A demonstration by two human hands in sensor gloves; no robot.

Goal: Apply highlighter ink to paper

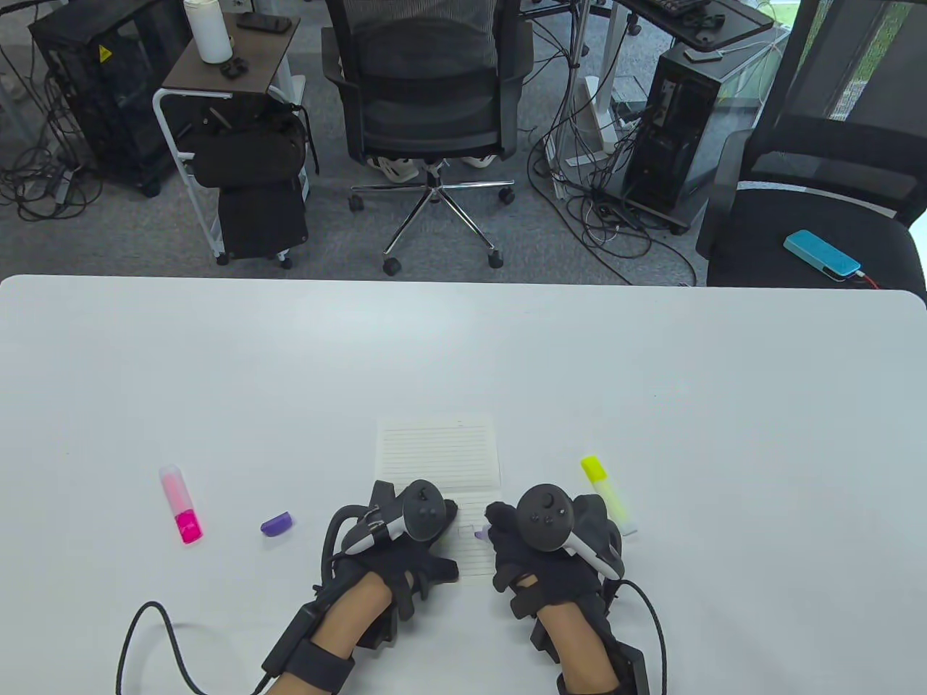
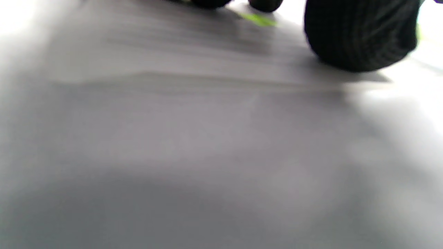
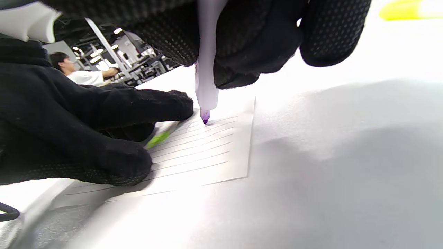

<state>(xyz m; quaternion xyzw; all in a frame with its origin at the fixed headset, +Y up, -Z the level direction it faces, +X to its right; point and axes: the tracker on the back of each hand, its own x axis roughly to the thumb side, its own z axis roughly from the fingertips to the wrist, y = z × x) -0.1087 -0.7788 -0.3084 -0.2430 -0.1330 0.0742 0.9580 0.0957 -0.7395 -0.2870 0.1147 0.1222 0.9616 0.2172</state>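
A lined paper (image 1: 438, 456) lies on the white table (image 1: 463, 347) in front of me. My right hand (image 1: 518, 532) grips a lilac highlighter (image 3: 206, 69), uncapped, held nearly upright. Its purple tip (image 3: 205, 121) touches the paper (image 3: 207, 148) near the right edge. My left hand (image 1: 424, 517) rests on the paper's lower left part, fingers (image 3: 114, 110) pressing it down. A short green ink mark (image 3: 157, 139) shows on the paper beside the left fingers. The left wrist view is blurred; it shows the paper (image 2: 193, 55), the green mark (image 2: 258, 19) and a dark fingertip (image 2: 360, 34).
A purple cap (image 1: 277, 523) lies on the table left of my left hand. A pink highlighter (image 1: 181, 504) lies further left. A yellow highlighter (image 1: 608, 494) lies just right of my right hand, also in the right wrist view (image 3: 408, 8). Office chairs stand beyond the far edge.
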